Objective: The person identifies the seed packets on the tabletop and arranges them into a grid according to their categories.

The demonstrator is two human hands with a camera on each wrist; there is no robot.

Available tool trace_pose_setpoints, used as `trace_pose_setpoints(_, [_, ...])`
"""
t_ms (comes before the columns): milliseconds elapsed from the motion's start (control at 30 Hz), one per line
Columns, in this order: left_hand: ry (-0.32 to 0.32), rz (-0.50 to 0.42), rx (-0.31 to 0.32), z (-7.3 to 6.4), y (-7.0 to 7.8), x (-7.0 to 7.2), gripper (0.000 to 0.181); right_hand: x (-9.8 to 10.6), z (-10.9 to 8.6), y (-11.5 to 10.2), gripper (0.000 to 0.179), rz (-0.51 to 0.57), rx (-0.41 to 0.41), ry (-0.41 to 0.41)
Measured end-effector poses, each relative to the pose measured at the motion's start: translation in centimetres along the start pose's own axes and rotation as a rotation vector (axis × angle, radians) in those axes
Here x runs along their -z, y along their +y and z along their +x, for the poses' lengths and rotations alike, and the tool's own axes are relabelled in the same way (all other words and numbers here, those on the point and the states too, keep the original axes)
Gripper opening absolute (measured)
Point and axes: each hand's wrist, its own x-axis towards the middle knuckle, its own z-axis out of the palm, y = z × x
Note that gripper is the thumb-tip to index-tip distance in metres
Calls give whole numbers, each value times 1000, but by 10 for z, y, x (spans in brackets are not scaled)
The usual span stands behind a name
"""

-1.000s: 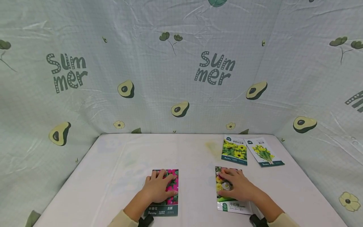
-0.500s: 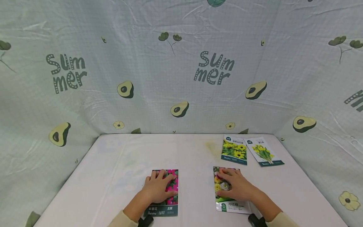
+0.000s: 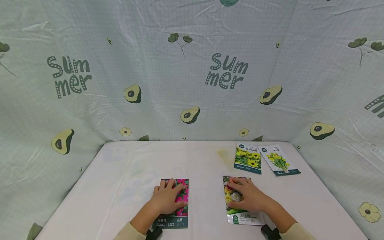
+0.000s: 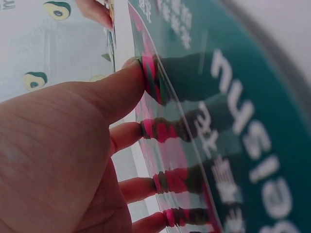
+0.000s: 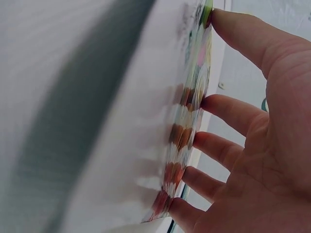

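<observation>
My left hand rests on a seed packet with pink flowers and a dark green lower band, flat on the table. In the left wrist view its spread fingertips touch the glossy packet. My right hand lies on another seed packet, with roses in yellow, white and red and a white lower band. The right wrist view shows the thumb and fingertips pressing on that packet's shiny face. Part of each packet is hidden under the hand.
Behind my right hand lie a packet with yellow daisy-like flowers and a white packet with a yellow bouquet, side by side. The white table ends against a pale curtain printed with avocados.
My right hand has slid the rose packet a little to the left across the table. The left hand and the pink-flower packet have stayed in place.
</observation>
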Motion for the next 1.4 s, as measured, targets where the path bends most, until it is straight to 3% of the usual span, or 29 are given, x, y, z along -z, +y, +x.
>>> trace_pose_setpoints(633, [-12, 12, 12, 1, -1, 1, 64, -1, 7, -3, 84, 6, 68, -20])
trace_pose_setpoints(1200, [-9, 0, 5, 0, 0, 0, 63, -7, 14, -10, 83, 8, 77, -41])
trace_pose_setpoints(1400, [3, 0, -2, 0, 0, 0, 62, -6, 13, -13, 83, 8, 125, -44])
